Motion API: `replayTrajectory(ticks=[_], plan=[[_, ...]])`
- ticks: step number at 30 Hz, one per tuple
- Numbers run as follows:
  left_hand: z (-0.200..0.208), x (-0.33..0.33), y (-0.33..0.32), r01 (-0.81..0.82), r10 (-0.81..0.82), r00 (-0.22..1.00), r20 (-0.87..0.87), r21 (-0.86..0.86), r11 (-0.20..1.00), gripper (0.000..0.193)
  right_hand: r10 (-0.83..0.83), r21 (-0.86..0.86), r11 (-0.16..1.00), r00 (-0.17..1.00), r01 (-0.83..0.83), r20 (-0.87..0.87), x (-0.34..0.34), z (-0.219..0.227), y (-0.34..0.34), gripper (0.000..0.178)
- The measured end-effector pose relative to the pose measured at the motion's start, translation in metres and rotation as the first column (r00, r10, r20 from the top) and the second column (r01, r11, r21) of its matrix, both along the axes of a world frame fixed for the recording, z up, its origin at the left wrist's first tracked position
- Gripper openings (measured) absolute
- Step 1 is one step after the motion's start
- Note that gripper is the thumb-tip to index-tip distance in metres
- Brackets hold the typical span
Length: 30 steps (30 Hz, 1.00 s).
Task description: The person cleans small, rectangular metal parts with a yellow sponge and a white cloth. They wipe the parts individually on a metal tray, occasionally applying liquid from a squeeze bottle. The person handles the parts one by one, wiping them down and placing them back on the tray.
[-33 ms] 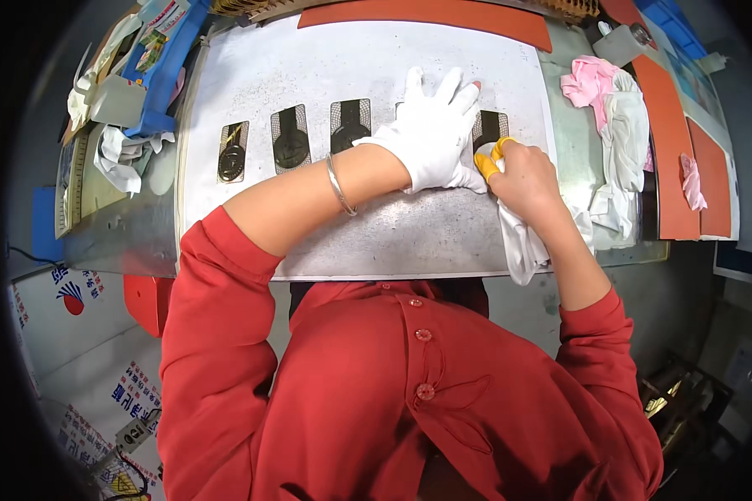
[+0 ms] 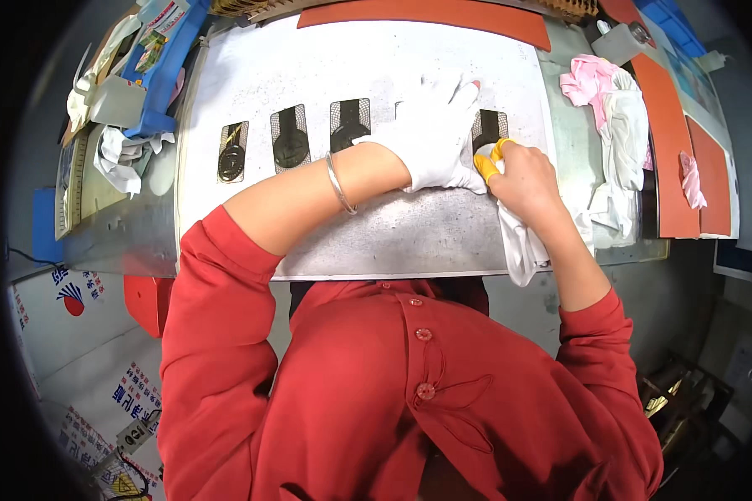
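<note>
1. Metal plate (image 2: 351, 67) lies flat on the bench, w/ a row of dark cut-out slots; both hands work at its right end
2. Left hand (image 2: 430, 134) in a white glove, fingers spread, pressed flat on the plate, covering one slot, next to the rightmost slot (image 2: 489, 127)
3. Right hand (image 2: 526, 179) bare except yellow finger caps (image 2: 486, 164) on thumb and forefinger; these are pinched together at the edge of the rightmost slot, touching the gloved hand. Can't tell what small thing they pinch
4. White cloth (image 2: 522, 246) is bunched in the right palm and hangs down over the plate's front edge
5. Three more slots to the left hold dark round parts (image 2: 291, 142); the leftmost looks brassy
6. Silver bangle (image 2: 338, 185) on left forearm
7. Right of plate: pink rag (image 2: 585, 82) on a heap of white cloths (image 2: 622, 142), orange mats (image 2: 673, 125) beyond
8. Left of plate: blue tray (image 2: 171, 71), crumpled white rag (image 2: 117, 159)
</note>
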<state>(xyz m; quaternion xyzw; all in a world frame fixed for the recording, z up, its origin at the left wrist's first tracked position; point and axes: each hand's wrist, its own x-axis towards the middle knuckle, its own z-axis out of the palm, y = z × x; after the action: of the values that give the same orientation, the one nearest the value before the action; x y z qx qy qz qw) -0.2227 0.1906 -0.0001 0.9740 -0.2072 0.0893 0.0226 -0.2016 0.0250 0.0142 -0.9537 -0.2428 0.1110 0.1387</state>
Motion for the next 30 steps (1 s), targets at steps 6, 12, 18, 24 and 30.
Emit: replayTrajectory(ticks=[6, 12, 18, 24, 30], plan=[[0.011, 0.000, -0.004, -0.014, 0.023, 0.993, -0.115, 0.075, 0.997, 0.102, -0.008, 0.019, 1.000, 1.000, 0.008, 0.004, -0.014, 0.000, -0.006, 0.029], [0.007, 0.005, 0.008, 0.019, -0.015, 0.983, -0.181, 0.023, 1.000, 0.110, 0.031, -0.011, 0.999, 0.999, -0.032, -0.044, -0.027, 0.002, -0.016, 0.027], [0.022, -0.015, 0.058, -0.152, 0.137, 0.980, -0.145, -0.096, 0.984, 0.101, 0.091, 0.059, 0.994, 0.995, -0.088, -0.047, -0.032, 0.042, -0.010, 0.027], [0.003, -0.044, 0.089, -0.179, 0.175, 0.984, -0.039, -0.127, 0.976, 0.090, 0.121, 0.140, 0.982, 0.992, -0.125, 0.041, 0.007, 0.030, 0.071, 0.031], [0.000, -0.047, 0.079, -0.246, 0.248, 0.969, 0.019, -0.063, 0.967, 0.088, 0.074, 0.042, 0.996, 0.996, -0.076, 0.051, 0.035, 0.003, 0.104, 0.030]])
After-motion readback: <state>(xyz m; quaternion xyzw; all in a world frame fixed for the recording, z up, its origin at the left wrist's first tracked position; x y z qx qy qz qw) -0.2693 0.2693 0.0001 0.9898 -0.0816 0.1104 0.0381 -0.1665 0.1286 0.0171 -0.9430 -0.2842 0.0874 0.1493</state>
